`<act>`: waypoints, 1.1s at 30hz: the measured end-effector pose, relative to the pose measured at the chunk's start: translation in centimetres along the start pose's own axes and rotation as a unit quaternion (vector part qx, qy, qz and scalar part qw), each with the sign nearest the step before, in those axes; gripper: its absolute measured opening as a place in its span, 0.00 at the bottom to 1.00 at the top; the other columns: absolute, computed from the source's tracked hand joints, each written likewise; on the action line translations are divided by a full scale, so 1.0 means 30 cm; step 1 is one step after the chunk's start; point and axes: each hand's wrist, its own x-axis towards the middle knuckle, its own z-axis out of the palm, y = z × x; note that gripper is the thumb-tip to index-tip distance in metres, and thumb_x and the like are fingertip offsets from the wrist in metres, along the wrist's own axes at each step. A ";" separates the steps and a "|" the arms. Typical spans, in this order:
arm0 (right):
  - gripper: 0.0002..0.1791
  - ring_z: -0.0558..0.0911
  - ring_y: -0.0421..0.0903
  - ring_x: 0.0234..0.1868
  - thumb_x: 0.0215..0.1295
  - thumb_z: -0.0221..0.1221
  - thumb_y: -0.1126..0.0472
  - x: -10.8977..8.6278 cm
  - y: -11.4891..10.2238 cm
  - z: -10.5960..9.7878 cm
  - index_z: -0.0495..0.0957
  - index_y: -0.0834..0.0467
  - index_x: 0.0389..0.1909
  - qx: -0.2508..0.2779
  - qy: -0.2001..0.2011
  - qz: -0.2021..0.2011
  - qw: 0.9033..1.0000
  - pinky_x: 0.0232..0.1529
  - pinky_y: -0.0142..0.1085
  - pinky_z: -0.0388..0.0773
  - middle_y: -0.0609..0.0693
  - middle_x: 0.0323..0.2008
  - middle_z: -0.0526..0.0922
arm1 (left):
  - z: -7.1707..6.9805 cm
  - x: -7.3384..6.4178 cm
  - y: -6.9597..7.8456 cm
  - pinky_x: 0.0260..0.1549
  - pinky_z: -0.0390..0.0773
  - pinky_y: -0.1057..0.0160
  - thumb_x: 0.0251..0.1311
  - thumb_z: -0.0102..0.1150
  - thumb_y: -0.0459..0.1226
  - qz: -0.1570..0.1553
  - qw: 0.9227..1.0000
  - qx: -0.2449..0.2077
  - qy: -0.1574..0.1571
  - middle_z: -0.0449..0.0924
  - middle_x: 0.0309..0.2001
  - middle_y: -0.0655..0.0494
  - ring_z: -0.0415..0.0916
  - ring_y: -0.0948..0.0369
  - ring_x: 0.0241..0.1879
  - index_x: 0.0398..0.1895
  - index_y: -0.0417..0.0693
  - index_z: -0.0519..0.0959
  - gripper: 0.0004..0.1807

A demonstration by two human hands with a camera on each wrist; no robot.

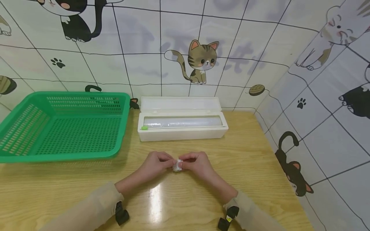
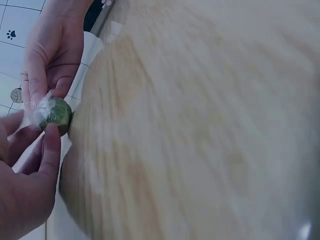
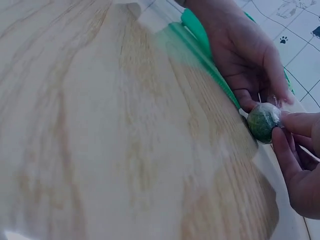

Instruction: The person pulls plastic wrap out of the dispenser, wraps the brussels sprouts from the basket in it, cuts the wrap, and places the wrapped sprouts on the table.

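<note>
Both hands meet at a small round green fruit or vegetable wrapped in clear cling film, held low over the wooden table. My left hand pinches it from the left between thumb and fingers. From the right, my right hand pinches the film and the wrapped piece. In the left wrist view the green skin shows below, with film bunched towards the fingers. The right wrist view shows the dark green side of the wrapped piece, film gathered at its top.
A white cling film box stands behind the hands, its lid raised, a film roll inside and a green slider at its left end. A green plastic basket sits at the left. Cat-patterned walls border the table.
</note>
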 end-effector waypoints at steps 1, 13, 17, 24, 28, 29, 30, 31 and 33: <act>0.10 0.86 0.44 0.40 0.58 0.73 0.68 -0.002 0.000 0.001 0.89 0.66 0.41 -0.004 0.001 -0.011 1.000 0.39 0.30 0.83 0.56 0.41 0.89 | 0.002 0.001 -0.001 0.41 0.81 0.65 0.63 0.70 0.37 -0.015 1.000 -0.013 0.005 0.87 0.35 0.57 0.82 0.61 0.40 0.31 0.44 0.91 0.06; 0.14 0.86 0.53 0.53 0.69 0.66 0.64 -0.047 0.003 0.003 0.86 0.65 0.52 -0.207 -0.031 -0.213 0.954 0.55 0.45 0.82 0.58 0.49 0.87 | -0.017 0.017 0.001 0.37 0.81 0.67 0.55 0.75 0.31 -0.049 0.998 -0.034 -0.021 0.88 0.32 0.52 0.81 0.61 0.36 0.34 0.38 0.88 0.06; 0.15 0.86 0.53 0.52 0.68 0.66 0.65 -0.049 0.004 0.005 0.85 0.66 0.53 -0.223 -0.044 -0.248 0.942 0.53 0.43 0.83 0.58 0.49 0.87 | -0.024 0.017 0.010 0.33 0.79 0.67 0.56 0.76 0.35 -0.072 0.996 -0.035 -0.029 0.87 0.30 0.55 0.79 0.62 0.34 0.33 0.39 0.88 0.08; 0.16 0.87 0.49 0.49 0.65 0.68 0.65 -0.054 0.008 0.011 0.85 0.65 0.53 -0.205 -0.046 -0.264 0.942 0.50 0.38 0.84 0.55 0.49 0.88 | -0.019 0.015 0.018 0.33 0.80 0.66 0.54 0.77 0.36 -0.079 0.997 -0.016 -0.019 0.87 0.30 0.56 0.79 0.62 0.33 0.32 0.40 0.88 0.09; 0.20 0.86 0.44 0.47 0.62 0.72 0.60 -0.060 0.007 0.019 0.85 0.62 0.54 -0.204 -0.037 -0.227 0.952 0.48 0.36 0.83 0.51 0.50 0.88 | -0.020 0.017 0.027 0.36 0.82 0.64 0.54 0.77 0.36 -0.079 0.997 -0.010 -0.021 0.88 0.34 0.53 0.81 0.62 0.36 0.37 0.38 0.89 0.11; 0.21 0.85 0.43 0.46 0.61 0.73 0.59 -0.061 0.008 0.022 0.85 0.61 0.55 -0.206 -0.034 -0.218 0.953 0.47 0.35 0.83 0.51 0.50 0.88 | -0.022 0.019 0.027 0.36 0.82 0.64 0.54 0.77 0.35 -0.076 0.997 -0.012 -0.025 0.88 0.35 0.52 0.81 0.61 0.37 0.38 0.37 0.88 0.12; 0.22 0.85 0.42 0.45 0.61 0.73 0.58 -0.062 0.008 0.025 0.85 0.60 0.55 -0.208 -0.031 -0.210 0.955 0.46 0.34 0.83 0.50 0.50 0.88 | -0.023 0.020 0.027 0.37 0.83 0.64 0.54 0.77 0.34 -0.076 0.997 -0.015 -0.028 0.88 0.35 0.52 0.82 0.61 0.37 0.39 0.36 0.88 0.12; 0.22 0.85 0.42 0.45 0.60 0.74 0.58 -0.062 0.008 0.028 0.86 0.60 0.54 -0.207 -0.028 -0.206 0.956 0.46 0.34 0.82 0.50 0.50 0.88 | -0.026 0.022 0.026 0.38 0.83 0.64 0.54 0.77 0.34 -0.075 0.997 -0.016 -0.032 0.88 0.36 0.51 0.82 0.61 0.38 0.40 0.35 0.88 0.13; 0.21 0.85 0.42 0.44 0.60 0.74 0.59 -0.061 0.007 0.034 0.86 0.61 0.53 -0.204 -0.024 -0.204 0.957 0.45 0.33 0.83 0.51 0.49 0.88 | -0.032 0.026 0.024 0.39 0.83 0.64 0.54 0.77 0.35 -0.074 0.996 -0.015 -0.039 0.88 0.36 0.51 0.82 0.60 0.38 0.41 0.35 0.88 0.14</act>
